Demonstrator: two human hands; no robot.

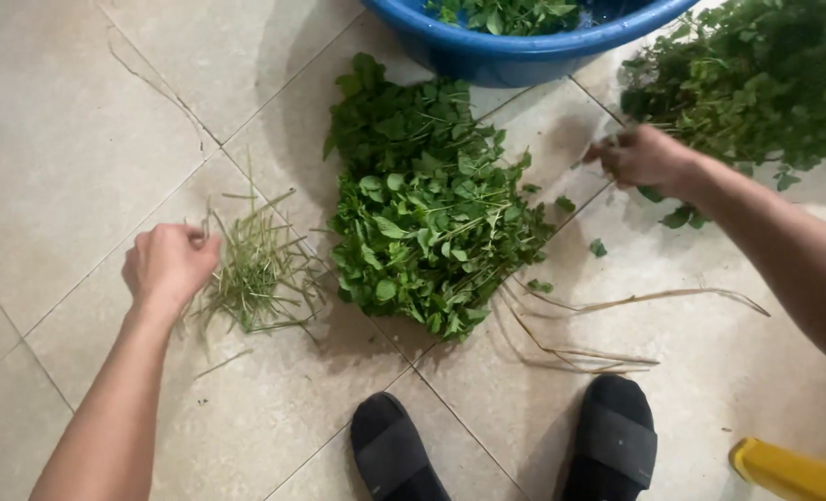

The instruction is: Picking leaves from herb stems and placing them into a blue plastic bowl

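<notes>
My left hand (167, 264) hovers at the left edge of a small pile of thin cut green stems (257, 269) on the tiled floor, fingers curled; whether it grips any stems I cannot tell. My right hand (645, 160) reaches into the lower left edge of a big bunch of leafy greens (756, 74) at the upper right, fingers closed on some of its stalks. Between the hands lies a heap of leafy greens (427, 209).
A blue plastic basin (515, 51) holding more greens stands at the top. Pale dry straw strands (608, 325) lie right of the heap. My two feet in black sandals (608, 445) are at the bottom, a yellow object (789, 473) at the bottom right corner.
</notes>
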